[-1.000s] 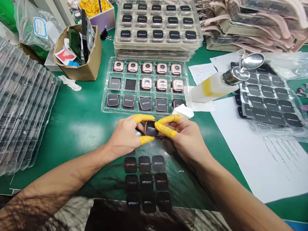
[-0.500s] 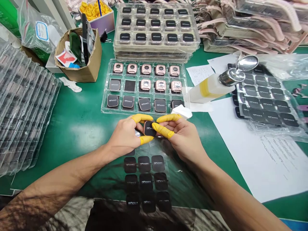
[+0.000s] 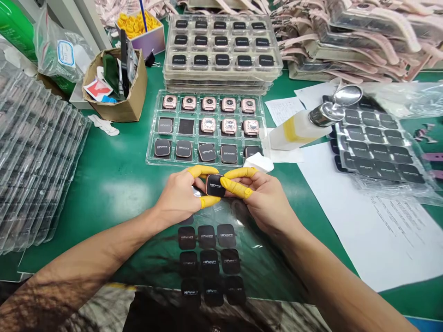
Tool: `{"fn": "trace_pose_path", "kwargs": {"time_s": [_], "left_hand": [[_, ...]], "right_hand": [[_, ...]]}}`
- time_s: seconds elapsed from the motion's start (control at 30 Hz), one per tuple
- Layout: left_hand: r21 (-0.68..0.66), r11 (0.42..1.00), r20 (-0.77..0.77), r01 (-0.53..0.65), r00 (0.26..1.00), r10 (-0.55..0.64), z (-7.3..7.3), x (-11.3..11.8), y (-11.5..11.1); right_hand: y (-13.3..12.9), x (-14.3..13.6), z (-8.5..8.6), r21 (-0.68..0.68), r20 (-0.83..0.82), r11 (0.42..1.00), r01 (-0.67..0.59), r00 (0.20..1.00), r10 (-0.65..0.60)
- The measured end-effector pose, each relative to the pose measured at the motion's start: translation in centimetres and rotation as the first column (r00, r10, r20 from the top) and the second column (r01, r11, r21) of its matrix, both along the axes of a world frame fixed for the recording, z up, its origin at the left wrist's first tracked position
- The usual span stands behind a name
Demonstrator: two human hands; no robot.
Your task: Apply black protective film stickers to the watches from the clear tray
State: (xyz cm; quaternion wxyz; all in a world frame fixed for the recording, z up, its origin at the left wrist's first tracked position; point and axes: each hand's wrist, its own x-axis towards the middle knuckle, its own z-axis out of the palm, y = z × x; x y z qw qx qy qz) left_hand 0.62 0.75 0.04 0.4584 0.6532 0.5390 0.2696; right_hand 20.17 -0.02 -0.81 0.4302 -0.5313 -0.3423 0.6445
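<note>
Between my two hands is a small square watch case (image 3: 213, 186) with a black "HiFuture" film on its face. Yellow finger cots cover several fingertips. My left hand (image 3: 178, 193) grips the case's left side, thumb below and index finger above. From the right, my right hand (image 3: 263, 196) holds it too, its thumb lying across the black face. Under and in front of the hands lies a clear sheet of black "HiFuture" films (image 3: 209, 262). Just beyond them a clear plastic tray (image 3: 149, 154) holds pink watch cases in its back rows and black-faced ones nearer me.
Behind stands a stack of filled trays (image 3: 221, 76). To the right are a pump bottle (image 3: 297, 129), a white wipe (image 3: 258, 162), more film sheets (image 3: 377, 143) and paper (image 3: 346, 221). Stacked trays (image 3: 38, 161) and a cardboard box (image 3: 133, 101) are left; finger cots (image 3: 136, 23) fill a box behind.
My right index finger and thumb have shifted slightly on the watch case, and more of its black face shows. Both hands still hold it; the view has tilted a little.
</note>
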Motion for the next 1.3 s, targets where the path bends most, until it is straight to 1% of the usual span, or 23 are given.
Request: {"fn": "trace_pose_path", "kwargs": {"time_s": [0.13,0.3,0.57,0.8,1.0,1.3], "left_hand": [[-0.005,1.0,0.001,-0.007,1.0,0.007,-0.15,-0.02,0.05],[-0.001,1.0,-0.002,-0.011,1.0,0.011,-0.3,-0.03,0.06],[-0.008,1.0,0.012,-0.006,1.0,0.006,-0.29,-0.03,0.03],[0.016,1.0,0.003,0.006,1.0,-0.006,-0.31,-0.08,-0.08],[0.025,1.0,-0.019,0.004,1.0,-0.003,-0.31,-0.07,-0.04],[0.037,0.999,-0.015,0.005,1.0,-0.005,-0.36,-0.02,-0.04]], "right_hand": [[0.08,0.06,-0.08,0.009,0.0,1.0,0.015,1.0,-0.015],[0.05,0.14,-0.17,0.028,-0.016,1.0,0.004,1.0,-0.004],[0.01,0.1,0.08,0.025,0.004,1.0,0.006,1.0,-0.006],[0.02,-0.14,0.23,0.016,0.032,1.0,0.004,0.999,-0.004],[0.05,-0.13,0.16,0.038,0.071,0.999,0.005,0.997,-0.008],[0.02,-0.24,-0.04,0.044,0.066,0.999,0.018,0.998,-0.021]]}}
